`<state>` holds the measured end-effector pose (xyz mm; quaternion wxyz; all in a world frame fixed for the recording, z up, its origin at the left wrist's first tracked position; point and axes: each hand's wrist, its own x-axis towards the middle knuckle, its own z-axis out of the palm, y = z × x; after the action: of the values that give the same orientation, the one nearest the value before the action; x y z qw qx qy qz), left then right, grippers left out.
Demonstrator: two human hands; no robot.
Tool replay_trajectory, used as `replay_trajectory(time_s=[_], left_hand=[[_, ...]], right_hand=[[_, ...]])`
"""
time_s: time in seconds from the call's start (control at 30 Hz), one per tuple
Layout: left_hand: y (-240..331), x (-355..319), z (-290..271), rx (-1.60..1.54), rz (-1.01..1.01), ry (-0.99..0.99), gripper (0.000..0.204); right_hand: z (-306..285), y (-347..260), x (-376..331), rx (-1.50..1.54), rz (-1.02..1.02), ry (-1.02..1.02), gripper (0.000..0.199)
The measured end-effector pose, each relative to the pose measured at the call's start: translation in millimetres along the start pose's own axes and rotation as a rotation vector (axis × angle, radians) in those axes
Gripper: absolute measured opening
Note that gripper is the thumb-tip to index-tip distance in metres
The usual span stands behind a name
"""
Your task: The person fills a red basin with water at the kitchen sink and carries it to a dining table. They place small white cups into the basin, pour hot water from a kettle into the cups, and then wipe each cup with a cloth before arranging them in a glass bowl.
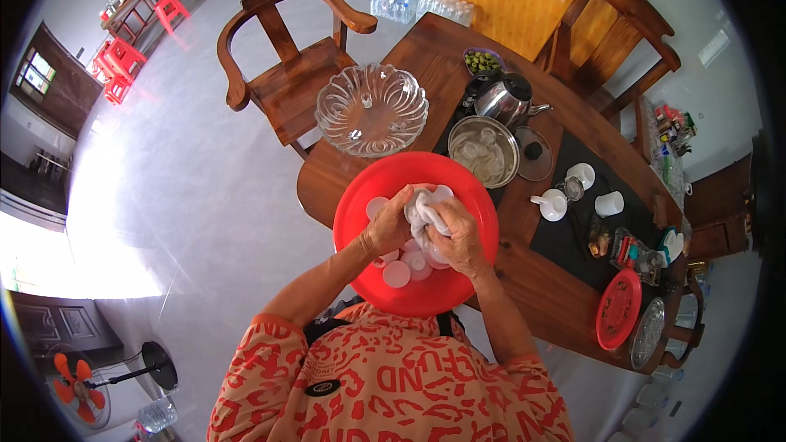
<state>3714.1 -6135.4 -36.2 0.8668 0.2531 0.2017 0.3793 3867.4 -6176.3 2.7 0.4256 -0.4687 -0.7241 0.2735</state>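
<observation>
A red plastic basin (417,170) sits right in front of me at the table edge, with several small white cups (397,273) lying in its bottom. Above it, a whitish cloth (424,214) is bunched between my two hands. My left hand (390,225) is closed on one side of the cloth. From the other side my right hand (460,239) grips it, fingers curled into its folds. Whether a cup is inside the cloth is hidden. Just beyond the basin stand a scalloped clear glass bowl (337,127) and a metal pot (509,170) with glass-like cups in it.
A steel kettle (501,102), a glass lid (536,155) and a bowl of green fruit (483,60) stand behind the pot. White teaware (553,205) rests on a dark mat to the right, near a red tray (620,309). A wooden chair (299,61) adjoins the table's far left.
</observation>
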Motion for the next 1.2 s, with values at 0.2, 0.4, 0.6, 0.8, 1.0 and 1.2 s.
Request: replay_trajectory(time_s=[0.2,0.4,0.6,0.8,1.0,1.2], left_hand=[[3.8,-0.4,-2.0,-0.055,-0.1,-0.047,0.048],[-5.3,0.5,-10.1,0.18,0.018,0.017,0.051],[15.1,-7.6,-14.8,0.51,0.075,0.226,0.046],[9.7,-15.1,-26.8,0.251,-0.056,0.255,0.047],[8.4,-22.0,-40.5,-0.194,-0.102,0.228,0.046],[-1.8,-23.4,-59.5,-0.377,-0.082,0.114,0.043]], right_hand=[[7.9,-6.8,20.5,-0.624,-0.231,0.15,0.025],[13.7,0.3,7.7,-0.343,-0.031,0.015,0.031],[-11.7,17.1,-0.1,-0.444,0.027,-0.067,0.027],[6.7,68.9,-18.6,-0.889,0.287,-0.176,0.019],[12.4,106.1,-30.8,-0.524,0.191,-0.333,0.026],[-3.7,72.1,-2.2,-0.119,0.256,-0.393,0.036]])
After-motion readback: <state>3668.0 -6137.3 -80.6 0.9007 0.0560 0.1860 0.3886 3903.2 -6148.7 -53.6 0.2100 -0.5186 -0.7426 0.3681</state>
